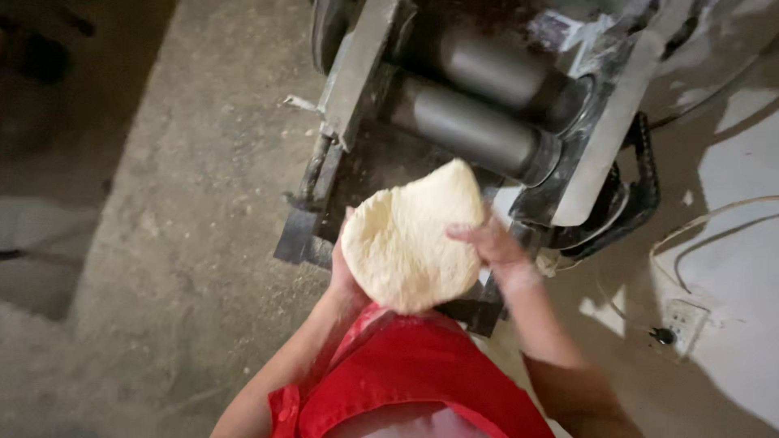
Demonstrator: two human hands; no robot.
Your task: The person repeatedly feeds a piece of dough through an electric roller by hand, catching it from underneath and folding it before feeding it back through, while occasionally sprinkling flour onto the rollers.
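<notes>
From the head camera, you held a flattened round of pale dough [406,243] between both hands, just in front of the dough-rolling machine [487,122]; its far edge reached toward the twin dark rollers [479,122] at about 1 o'clock from the dough's middle. Your left hand [345,280] sat under the dough's 8 o'clock edge, mostly hidden, cupped beneath it so that I could not tell how far the fingers had curled; your right hand [491,243] gripped the 3 o'clock edge, fingers spread over the top face and pressed on it. The machine's feed tray [357,174] lay beneath the dough, dusted with flour; the concrete floor [187,243] spread to 9 o'clock; a pale cable [698,227] looped at 3 o'clock near a wall socket [686,320]; your red apron [406,381] showed at 6 o'clock. To my judgement, the step wanted the sheet kept flat and supported from below, its leading edge presented square to the gap between the rollers; fingertips belonged at the near edge, well apart from the nip, and the dough released as soon as the rollers took it.
</notes>
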